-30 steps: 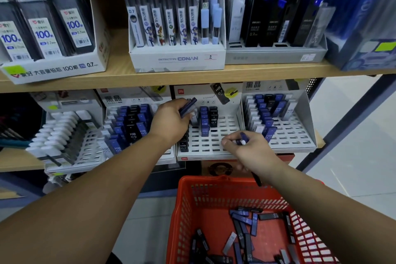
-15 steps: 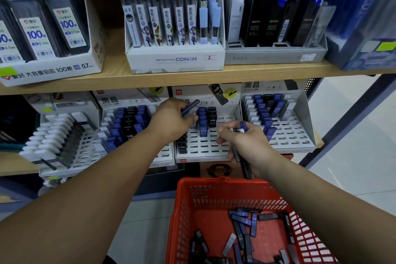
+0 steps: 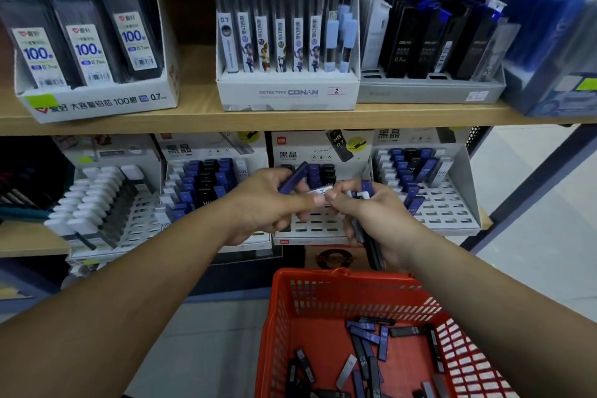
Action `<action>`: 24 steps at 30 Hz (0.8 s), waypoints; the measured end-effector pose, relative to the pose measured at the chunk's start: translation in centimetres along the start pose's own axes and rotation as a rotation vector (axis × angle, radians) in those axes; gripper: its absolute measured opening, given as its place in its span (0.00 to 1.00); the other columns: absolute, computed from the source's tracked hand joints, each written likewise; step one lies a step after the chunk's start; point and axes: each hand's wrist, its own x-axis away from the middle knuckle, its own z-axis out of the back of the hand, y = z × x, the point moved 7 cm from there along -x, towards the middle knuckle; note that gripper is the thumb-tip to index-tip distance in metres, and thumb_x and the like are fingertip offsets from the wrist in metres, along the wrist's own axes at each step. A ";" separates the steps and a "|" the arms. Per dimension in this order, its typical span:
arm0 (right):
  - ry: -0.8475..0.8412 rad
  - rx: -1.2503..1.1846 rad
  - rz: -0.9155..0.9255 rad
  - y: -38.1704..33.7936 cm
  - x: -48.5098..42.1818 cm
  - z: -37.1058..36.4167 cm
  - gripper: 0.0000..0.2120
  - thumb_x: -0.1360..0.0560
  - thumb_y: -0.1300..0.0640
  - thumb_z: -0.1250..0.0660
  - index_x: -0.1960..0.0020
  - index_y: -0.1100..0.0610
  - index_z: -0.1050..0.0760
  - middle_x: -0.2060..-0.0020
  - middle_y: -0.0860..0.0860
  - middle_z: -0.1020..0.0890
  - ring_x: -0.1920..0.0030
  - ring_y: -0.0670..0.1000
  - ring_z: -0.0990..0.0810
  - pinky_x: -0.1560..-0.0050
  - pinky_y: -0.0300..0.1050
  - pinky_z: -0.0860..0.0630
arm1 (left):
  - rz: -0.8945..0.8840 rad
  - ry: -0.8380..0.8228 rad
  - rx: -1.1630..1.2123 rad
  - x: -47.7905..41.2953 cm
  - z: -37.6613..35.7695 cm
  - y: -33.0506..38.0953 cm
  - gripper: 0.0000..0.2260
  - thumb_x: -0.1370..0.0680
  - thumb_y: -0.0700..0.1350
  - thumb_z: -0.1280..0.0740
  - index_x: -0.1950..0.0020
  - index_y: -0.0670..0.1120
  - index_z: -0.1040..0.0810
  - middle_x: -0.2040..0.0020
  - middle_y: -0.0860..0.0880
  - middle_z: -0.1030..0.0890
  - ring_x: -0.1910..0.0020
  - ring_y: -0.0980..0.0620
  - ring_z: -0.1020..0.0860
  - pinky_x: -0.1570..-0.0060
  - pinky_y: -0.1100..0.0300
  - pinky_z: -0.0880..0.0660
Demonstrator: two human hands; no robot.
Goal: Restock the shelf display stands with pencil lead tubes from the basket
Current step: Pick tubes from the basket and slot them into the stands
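My left hand (image 3: 268,203) grips a dark blue lead tube (image 3: 292,178) and its fingertips meet my right hand's in front of the middle display stand (image 3: 318,229). My right hand (image 3: 374,220) holds a bundle of several blue and black lead tubes (image 3: 366,236); both hands pinch a white-ended tube (image 3: 323,192) between them. Below stands the red basket (image 3: 323,287) with several loose lead tubes (image 3: 368,349) on its bottom. The middle stand holds a few tubes at its back; its front slots lie partly hidden by my hands.
Two more slotted stands flank the middle one: a left stand (image 3: 206,184) and a right stand (image 3: 429,191), each part filled. A white-capped rack (image 3: 100,203) sits further left. The upper wooden shelf (image 3: 290,118) carries boxes of refills. A dark shelf post (image 3: 533,184) slants at right.
My hands have come together in front of the middle stand. The right hand rose and moved left to meet the left hand, and both now pinch a white-ended tube.
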 end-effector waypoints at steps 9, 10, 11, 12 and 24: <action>-0.015 0.073 -0.025 0.4 -0.3 -0.6 0.13 0.22 0.55 0.25 0.46 0.65 0.20 0.63 0.57 0.22 0.74 0.53 0.29 0.74 0.43 0.33 | -0.282 0.209 -0.132 -0.4 1.6 1.4 0.06 0.24 0.39 0.23 0.48 0.44 0.14 0.60 0.52 0.15 0.69 0.63 0.21 0.65 0.69 0.24; -0.028 0.080 -0.013 0.3 -0.3 -0.8 0.13 0.23 0.55 0.25 0.47 0.65 0.19 0.64 0.57 0.23 0.74 0.53 0.30 0.74 0.43 0.33 | -0.292 0.148 -0.155 -0.5 1.0 1.5 0.07 0.24 0.38 0.23 0.47 0.46 0.14 0.57 0.49 0.14 0.65 0.62 0.18 0.61 0.67 0.22; -0.032 0.068 -0.012 0.3 -0.4 -0.9 0.12 0.23 0.55 0.25 0.47 0.64 0.19 0.64 0.57 0.24 0.74 0.53 0.30 0.74 0.43 0.33 | -0.308 0.106 -0.187 -0.7 0.5 1.7 0.08 0.23 0.38 0.25 0.46 0.48 0.15 0.55 0.49 0.13 0.62 0.61 0.18 0.58 0.66 0.20; -0.025 0.043 -0.020 0.4 -0.5 -0.8 0.10 0.23 0.56 0.25 0.47 0.63 0.18 0.64 0.56 0.24 0.74 0.53 0.30 0.74 0.43 0.33 | -0.334 0.083 -0.216 -0.9 0.3 1.9 0.09 0.22 0.38 0.26 0.45 0.51 0.15 0.56 0.52 0.13 0.61 0.62 0.18 0.57 0.67 0.21; -0.028 -0.248 -0.266 2.4 -0.5 0.5 0.14 0.20 0.69 0.36 0.35 0.63 0.24 0.64 0.57 0.21 0.68 0.54 0.21 0.68 0.47 0.23 | -0.338 0.373 -0.414 -4.7 2.1 -0.2 0.05 0.20 0.42 0.29 0.48 0.51 0.18 0.55 0.50 0.16 0.57 0.48 0.18 0.54 0.48 0.18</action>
